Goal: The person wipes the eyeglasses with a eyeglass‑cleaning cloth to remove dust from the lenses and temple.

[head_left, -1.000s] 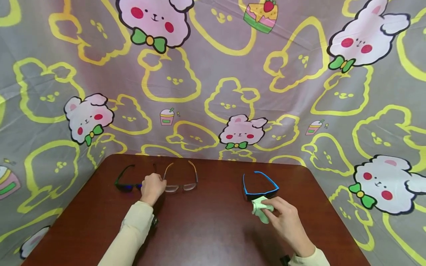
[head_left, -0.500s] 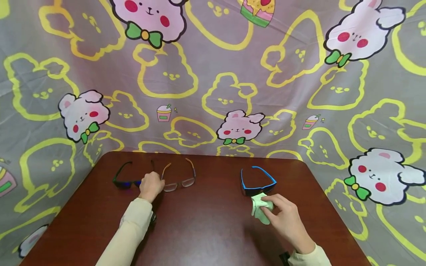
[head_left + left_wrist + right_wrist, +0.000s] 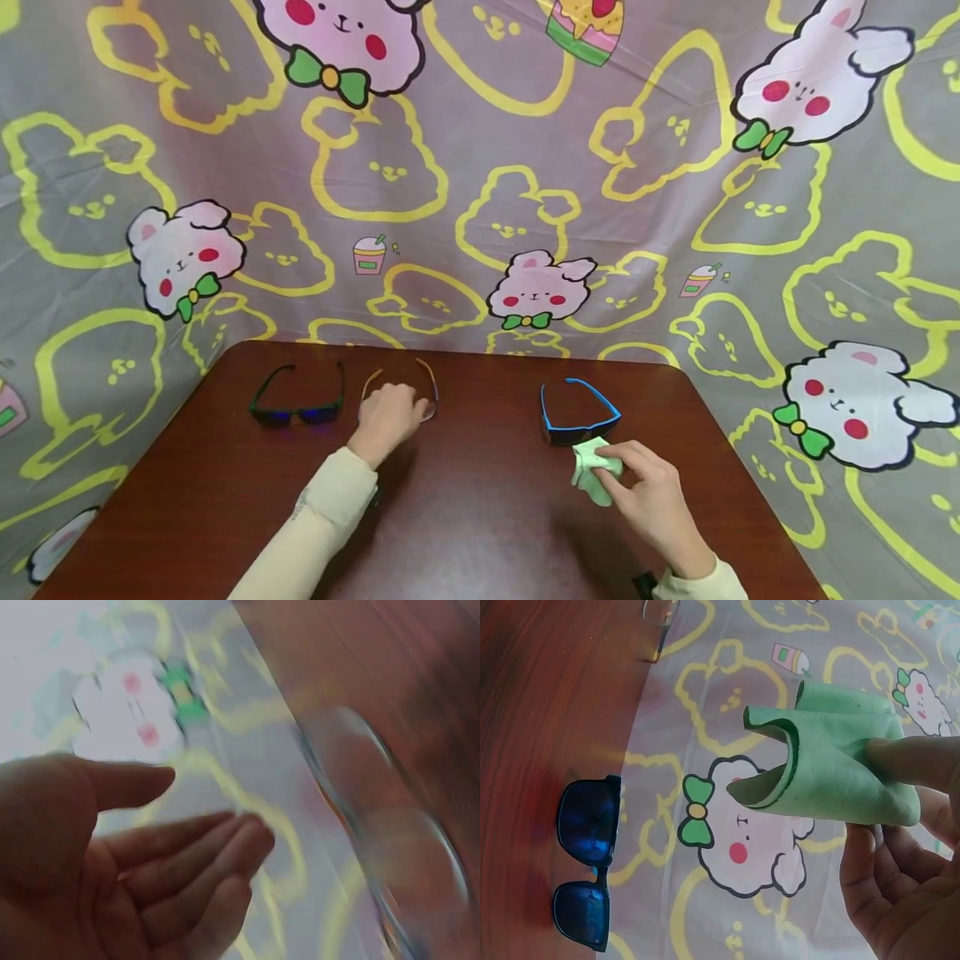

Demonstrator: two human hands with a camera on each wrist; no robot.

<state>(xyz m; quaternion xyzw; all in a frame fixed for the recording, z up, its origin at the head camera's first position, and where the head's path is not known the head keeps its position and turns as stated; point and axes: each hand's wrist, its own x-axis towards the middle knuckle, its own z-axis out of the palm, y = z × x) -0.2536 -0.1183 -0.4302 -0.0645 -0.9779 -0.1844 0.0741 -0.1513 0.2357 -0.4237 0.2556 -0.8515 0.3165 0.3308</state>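
Observation:
My left hand [image 3: 387, 419] is over the clear glasses with orange-brown temples [image 3: 429, 379], hiding much of them. In the left wrist view the hand [image 3: 172, 870] has its thumb and fingers apart with nothing between them, and the clear lenses [image 3: 420, 859] lie a little way off. A folded light green cloth [image 3: 595, 472] is pinched between the thumb and fingers of my right hand [image 3: 656, 502]. Just beyond the cloth are the blue-framed sunglasses [image 3: 581, 430]; the right wrist view shows their dark blue lenses [image 3: 587, 821] and the cloth [image 3: 832, 765] in the hand [image 3: 907, 847].
Dark sunglasses with bluish lenses [image 3: 296, 415] lie at the far left of the brown table [image 3: 480, 517]. A patterned cloth curtain [image 3: 420, 108] rises behind the table and along both sides.
My left hand has moved right, from beside the dark sunglasses to over the clear glasses, uncovering the dark pair. The right hand has hardly moved and still pinches the green cloth.

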